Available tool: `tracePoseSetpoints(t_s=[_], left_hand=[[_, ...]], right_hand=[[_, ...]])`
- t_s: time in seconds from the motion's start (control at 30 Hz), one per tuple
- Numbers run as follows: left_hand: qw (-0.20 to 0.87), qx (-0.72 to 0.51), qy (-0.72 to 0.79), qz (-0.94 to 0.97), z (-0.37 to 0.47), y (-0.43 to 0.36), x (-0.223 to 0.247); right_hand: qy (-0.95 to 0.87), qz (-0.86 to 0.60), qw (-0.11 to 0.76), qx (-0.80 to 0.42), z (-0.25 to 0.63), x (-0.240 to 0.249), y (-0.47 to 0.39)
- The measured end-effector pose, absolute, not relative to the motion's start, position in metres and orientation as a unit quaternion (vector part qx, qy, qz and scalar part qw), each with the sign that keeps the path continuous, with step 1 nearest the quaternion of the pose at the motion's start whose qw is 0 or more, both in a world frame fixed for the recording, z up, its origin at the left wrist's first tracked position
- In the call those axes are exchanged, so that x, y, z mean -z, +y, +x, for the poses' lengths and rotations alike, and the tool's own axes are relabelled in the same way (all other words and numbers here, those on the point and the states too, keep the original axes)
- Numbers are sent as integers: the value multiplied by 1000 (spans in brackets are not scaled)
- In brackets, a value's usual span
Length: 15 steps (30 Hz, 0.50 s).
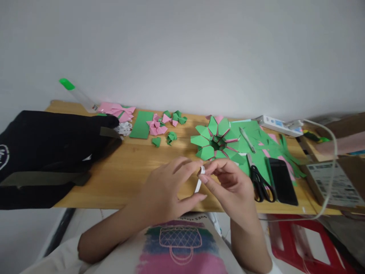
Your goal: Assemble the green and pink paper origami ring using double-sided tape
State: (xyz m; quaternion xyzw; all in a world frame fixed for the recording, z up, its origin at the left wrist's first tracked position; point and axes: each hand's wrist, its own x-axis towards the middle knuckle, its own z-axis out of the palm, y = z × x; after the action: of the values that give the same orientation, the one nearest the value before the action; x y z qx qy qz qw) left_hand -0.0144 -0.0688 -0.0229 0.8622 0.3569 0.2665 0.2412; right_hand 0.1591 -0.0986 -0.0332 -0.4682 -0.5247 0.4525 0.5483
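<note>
A narrow white paper strip (198, 184), curled at its top, is pinched between the thumb and forefinger of my right hand (232, 184). My left hand (171, 186) is beside it on the left, its forefinger close to the curl and its thumb apart, near the strip's lower end; whether these fingers touch the strip is unclear. Just beyond my hands stands a ring-shaped green and pink folded-paper piece (202, 141) with a hole in its middle. Small folded green pieces (172, 137) and pink pieces (157, 126) lie to its left.
Black scissors (261, 184), a dark phone (282, 180), a pen (247, 140) and green paper lie at the right. Behind them is a white power strip (279, 126) with a cable. A black bag (54, 148) covers the table's left end. A cardboard box (336, 182) is far right.
</note>
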Motion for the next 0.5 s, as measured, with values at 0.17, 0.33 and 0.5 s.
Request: tracePoseSetpoints(t_s=[0.17, 0.33, 0.5], left_hand=[[305, -252, 353, 848, -14, -62, 22], [376, -253, 318, 833, -15, -58, 25], [456, -246, 305, 799, -14, -57, 27]], right_hand=[[-505, -447, 565, -475, 159, 36, -96], [-490, -450, 570, -482, 159, 43, -94], [-492, -455, 574, -471, 154, 43, -93]])
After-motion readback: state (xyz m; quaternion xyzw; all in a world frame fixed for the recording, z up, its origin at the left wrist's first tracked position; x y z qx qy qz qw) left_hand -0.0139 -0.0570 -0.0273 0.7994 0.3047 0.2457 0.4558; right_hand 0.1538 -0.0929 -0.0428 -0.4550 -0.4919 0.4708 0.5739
